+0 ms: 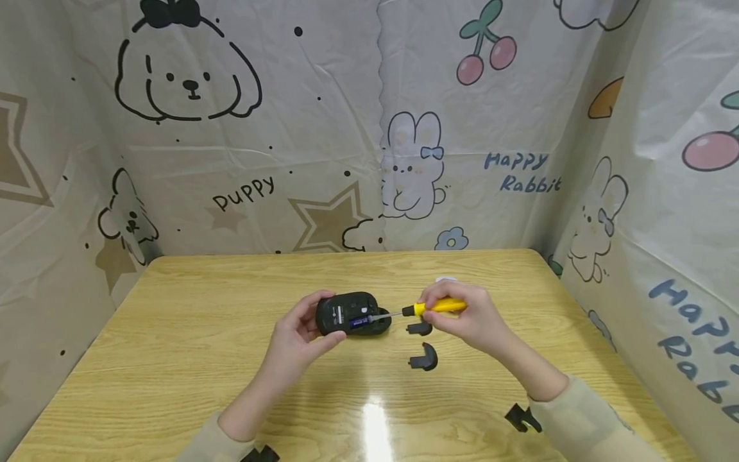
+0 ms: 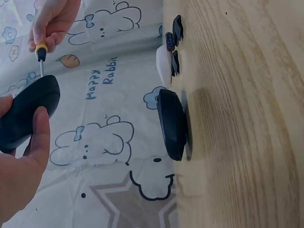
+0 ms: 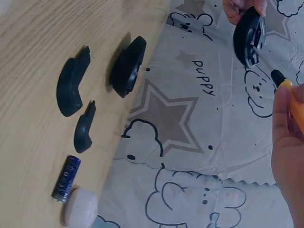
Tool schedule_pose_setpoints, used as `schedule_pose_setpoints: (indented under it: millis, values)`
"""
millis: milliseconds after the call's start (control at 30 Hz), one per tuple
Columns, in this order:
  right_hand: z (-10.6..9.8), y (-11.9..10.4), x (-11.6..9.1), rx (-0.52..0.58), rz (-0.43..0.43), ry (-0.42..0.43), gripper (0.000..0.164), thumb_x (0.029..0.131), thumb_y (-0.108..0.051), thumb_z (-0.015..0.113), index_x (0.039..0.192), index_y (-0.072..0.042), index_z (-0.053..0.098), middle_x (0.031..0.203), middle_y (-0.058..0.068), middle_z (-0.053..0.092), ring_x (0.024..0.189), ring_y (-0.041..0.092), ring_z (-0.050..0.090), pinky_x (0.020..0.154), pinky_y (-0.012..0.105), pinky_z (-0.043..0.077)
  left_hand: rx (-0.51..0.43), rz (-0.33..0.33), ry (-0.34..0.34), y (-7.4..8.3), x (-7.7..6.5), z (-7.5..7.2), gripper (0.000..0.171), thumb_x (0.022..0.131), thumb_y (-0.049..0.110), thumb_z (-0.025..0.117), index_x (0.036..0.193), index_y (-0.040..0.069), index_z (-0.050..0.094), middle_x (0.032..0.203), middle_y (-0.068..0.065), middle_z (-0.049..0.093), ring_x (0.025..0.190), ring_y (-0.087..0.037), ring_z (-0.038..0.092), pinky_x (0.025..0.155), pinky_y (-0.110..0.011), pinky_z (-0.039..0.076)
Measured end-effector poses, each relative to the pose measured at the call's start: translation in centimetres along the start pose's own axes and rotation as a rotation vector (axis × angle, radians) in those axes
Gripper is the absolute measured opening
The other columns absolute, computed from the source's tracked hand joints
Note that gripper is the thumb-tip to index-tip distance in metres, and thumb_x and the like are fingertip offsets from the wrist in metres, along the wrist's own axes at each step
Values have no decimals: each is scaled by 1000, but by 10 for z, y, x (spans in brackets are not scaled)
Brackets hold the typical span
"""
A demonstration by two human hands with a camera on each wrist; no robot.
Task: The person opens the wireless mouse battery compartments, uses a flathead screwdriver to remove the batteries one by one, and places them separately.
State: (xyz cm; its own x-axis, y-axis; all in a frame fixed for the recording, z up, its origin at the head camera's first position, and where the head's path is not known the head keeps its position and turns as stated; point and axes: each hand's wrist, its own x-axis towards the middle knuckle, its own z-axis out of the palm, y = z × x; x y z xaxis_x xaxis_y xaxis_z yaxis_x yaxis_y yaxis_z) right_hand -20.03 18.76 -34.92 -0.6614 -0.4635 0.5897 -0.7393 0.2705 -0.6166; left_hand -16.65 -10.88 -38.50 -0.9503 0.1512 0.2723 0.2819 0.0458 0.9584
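My left hand (image 1: 293,343) grips a black computer mouse (image 1: 331,314) above the table, its underside turned toward me. A blue-purple battery (image 1: 359,322) lies in the mouse's uncovered compartment. Between the fingers and thumb of my right hand (image 1: 478,318) is a yellow-handled screwdriver (image 1: 409,310), its metal shaft pointing left. The tip reaches the right end of the battery. A second black mouse (image 2: 172,124) rests on the table, partly hidden behind the held one in the head view.
Two black battery covers (image 1: 424,358) lie on the wooden table (image 1: 219,378), right of the mice. Near them are a loose blue battery (image 3: 66,178) and a white rounded object (image 3: 81,209), mostly hidden by my right hand in the head view. A printed cloth (image 1: 323,128) surrounds the table.
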Motion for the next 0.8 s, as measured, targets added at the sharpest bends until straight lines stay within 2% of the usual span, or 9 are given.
schedule_pose_setpoints:
  millis: [133, 333, 467, 633, 800]
  values:
    - [-1, 2, -3, 60, 85, 10, 25, 73, 11, 73, 82, -10, 64, 91, 8, 66, 81, 11, 59, 52, 20, 48, -51, -45, -12, -1, 0, -1, 59, 76, 6, 78, 129, 17, 53, 117, -16, 58, 99, -22, 64, 81, -29, 56]
    - [1, 11, -9, 163, 219, 43, 13, 80, 1, 72, 84, -9, 64, 95, 6, 65, 77, 15, 61, 55, 26, 55, -152, -106, -25, -3, -1, -2, 60, 79, 3, 74, 133, 16, 50, 124, -20, 54, 105, -25, 62, 84, -31, 55]
    - [5, 13, -11, 236, 299, 61, 10, 83, -2, 70, 87, -5, 62, 96, 5, 63, 73, 17, 63, 58, 27, 56, -203, -108, -30, -4, -1, -2, 61, 80, 0, 71, 136, 9, 46, 127, -24, 51, 105, -22, 62, 84, -30, 54]
    - [10, 17, -13, 301, 351, 73, 9, 85, -5, 68, 88, -2, 60, 98, 6, 61, 73, 17, 63, 59, 27, 56, -275, -102, -24, -7, -2, 1, 62, 81, -4, 68, 137, 5, 43, 129, -27, 49, 104, -19, 62, 86, -31, 54]
    - [16, 20, -16, 348, 404, 106, 11, 86, -6, 68, 88, 0, 58, 99, 7, 60, 71, 16, 63, 59, 22, 53, -325, -94, -12, -7, -2, 5, 63, 82, -6, 65, 139, 1, 40, 132, -27, 47, 106, -19, 62, 87, -32, 53]
